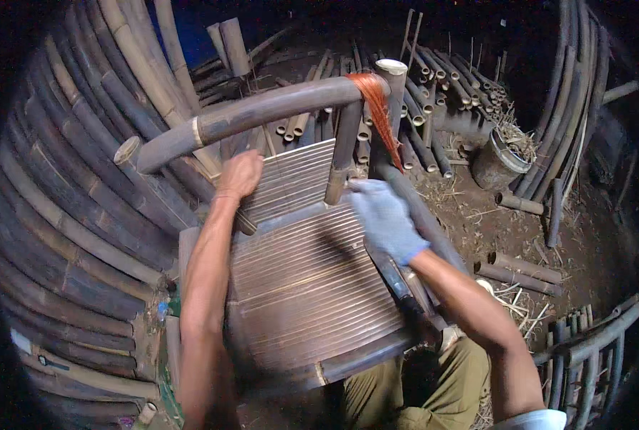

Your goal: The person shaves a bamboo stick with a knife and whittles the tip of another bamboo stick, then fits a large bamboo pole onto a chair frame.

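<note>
The bare left hand [239,174] is closed on the left side of a bamboo chair [301,287], fingers curled around the frame where the slatted backrest [291,179] begins. The chair lies tilted across the person's lap, its slatted seat directly below and between both hands. To the right, the gloved right hand [385,218] presses flat against the right upright, fingers together; whether it truly clamps the pole I cannot tell.

Above the right hand, one orange binding [377,107] wraps the joint where the curved top rail [255,115] meets the post [393,82].

The chair looks stiff and fairly light for its size, judging by the hollow culms. The smooth round poles may slip; the thin slats seem the weakest part, so the thick frame poles are the safer places to take hold.

Count: one chair, one binding, two hands, one glove. Right of the right hand stands one bucket [497,161]; loose bamboo poles [83,179] are too many to count.
</note>
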`<action>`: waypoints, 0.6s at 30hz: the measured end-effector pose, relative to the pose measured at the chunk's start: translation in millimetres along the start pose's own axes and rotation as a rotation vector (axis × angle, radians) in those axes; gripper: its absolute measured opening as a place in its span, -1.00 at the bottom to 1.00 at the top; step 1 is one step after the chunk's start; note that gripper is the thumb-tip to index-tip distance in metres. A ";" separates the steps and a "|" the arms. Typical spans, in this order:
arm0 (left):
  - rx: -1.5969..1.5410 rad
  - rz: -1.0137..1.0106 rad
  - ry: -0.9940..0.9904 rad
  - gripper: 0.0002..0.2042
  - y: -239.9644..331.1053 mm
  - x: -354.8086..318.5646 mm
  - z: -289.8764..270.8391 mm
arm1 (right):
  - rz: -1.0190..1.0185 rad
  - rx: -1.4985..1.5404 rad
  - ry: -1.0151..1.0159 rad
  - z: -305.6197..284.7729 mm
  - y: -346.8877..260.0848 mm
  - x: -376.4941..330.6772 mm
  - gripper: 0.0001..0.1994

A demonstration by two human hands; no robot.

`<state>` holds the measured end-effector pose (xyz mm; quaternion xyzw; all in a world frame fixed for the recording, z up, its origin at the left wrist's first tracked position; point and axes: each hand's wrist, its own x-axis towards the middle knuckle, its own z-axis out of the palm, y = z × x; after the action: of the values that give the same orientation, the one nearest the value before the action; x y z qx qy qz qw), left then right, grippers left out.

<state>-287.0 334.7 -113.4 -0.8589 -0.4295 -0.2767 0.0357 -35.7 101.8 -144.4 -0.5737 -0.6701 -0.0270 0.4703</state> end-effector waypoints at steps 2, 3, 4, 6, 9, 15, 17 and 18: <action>0.213 -0.107 0.023 -0.67 -13.8 3.7 -24.8 | 0.058 -0.357 -0.197 -63.5 11.2 -3.3 -0.78; 0.182 -0.082 0.039 -0.65 -16.9 3.7 -27.5 | -0.097 -0.438 -0.189 -93.4 12.7 -14.1 -0.80; 0.174 -0.106 0.042 -0.62 -20.3 6.9 -28.7 | 0.208 -0.056 -0.102 -114.5 11.0 -30.1 -0.81; 0.217 -0.138 0.002 -0.55 -27.3 10.2 -19.5 | 0.437 -0.139 -0.228 -144.8 0.8 -57.7 -0.82; 0.236 -0.269 -0.251 -0.44 -33.6 8.8 4.4 | 0.173 -0.296 -0.161 -165.8 -18.6 -76.9 -0.83; 0.347 -0.165 -0.206 -0.53 -44.2 9.7 11.5 | 0.684 0.061 0.127 -254.2 -33.6 -199.0 -0.61; 0.461 -0.043 -0.214 -0.51 -44.1 10.4 8.7 | 0.818 0.426 0.119 -316.4 -17.5 -285.1 -0.57; 0.496 -0.115 -0.173 -0.59 -39.3 9.4 8.4 | 0.981 0.377 0.255 -337.7 -11.8 -332.6 -0.49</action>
<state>-308.5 368.7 -122.7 -0.8185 -0.5336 -0.0902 0.1927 123.8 -344.0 -170.6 -0.7171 -0.2544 0.2471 0.6000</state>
